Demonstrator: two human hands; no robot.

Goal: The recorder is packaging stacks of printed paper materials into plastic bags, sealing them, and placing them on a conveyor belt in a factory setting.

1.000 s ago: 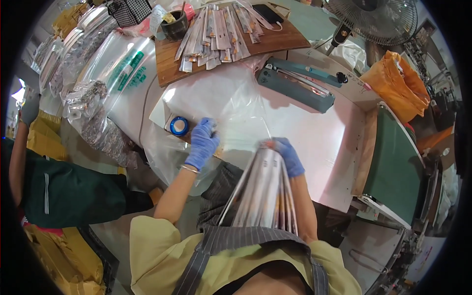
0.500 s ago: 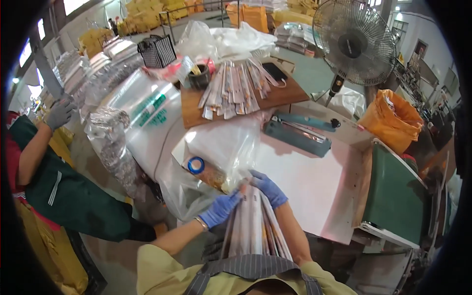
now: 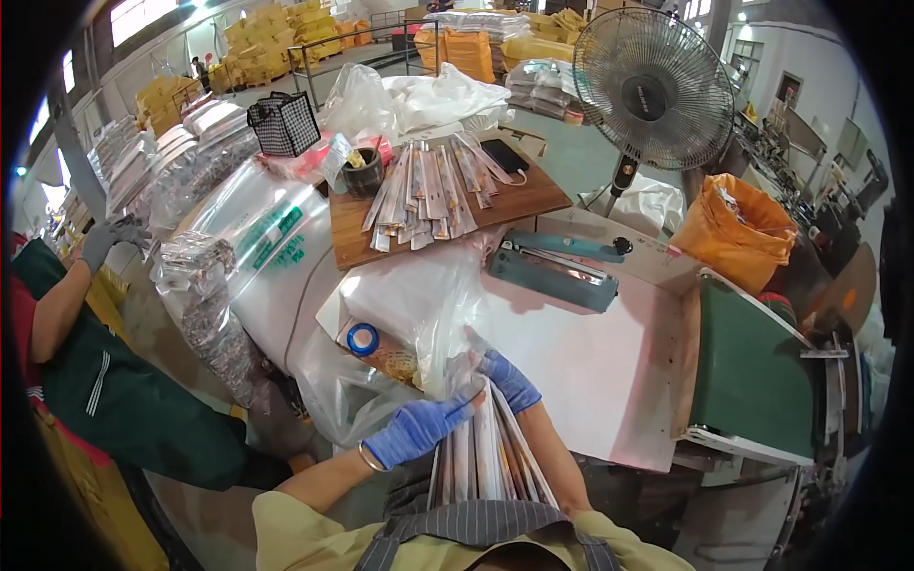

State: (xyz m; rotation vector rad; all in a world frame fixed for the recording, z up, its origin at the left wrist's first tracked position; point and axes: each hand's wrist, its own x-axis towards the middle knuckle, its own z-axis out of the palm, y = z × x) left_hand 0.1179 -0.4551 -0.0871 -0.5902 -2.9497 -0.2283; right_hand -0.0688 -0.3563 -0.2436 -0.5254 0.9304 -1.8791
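Observation:
A bundle of long narrow printed packets [image 3: 486, 452] rests against my apron, its upper end between my hands. My left hand [image 3: 414, 435], in a blue glove with bare fingertips, is closed at the bundle's upper left edge. Gloved likewise, my right hand [image 3: 511, 381] is closed round the top from the right; its inner fingers are partly hidden. Just beyond the fingertips lies a clear plastic bag [image 3: 419, 295], its near edge touching them. An open carton [image 3: 330, 319] with a blue-rimmed tape roll [image 3: 363, 339] stands left of the bag.
Similar packets [image 3: 428, 195] fan out on a wooden board [image 3: 519, 205] with a phone [image 3: 503, 155] and a dark cup [image 3: 364, 176]. A bag sealer [image 3: 552, 276] lies on the white tabletop [image 3: 590, 362]. A fan [image 3: 652, 90] stands behind; a co-worker's gloved hand [image 3: 98, 246] is left.
My left hand has shifted slightly down and left, and its fingers have moved on the bundle's top. My view has tilted up and right. The co-worker's hand appears lower.

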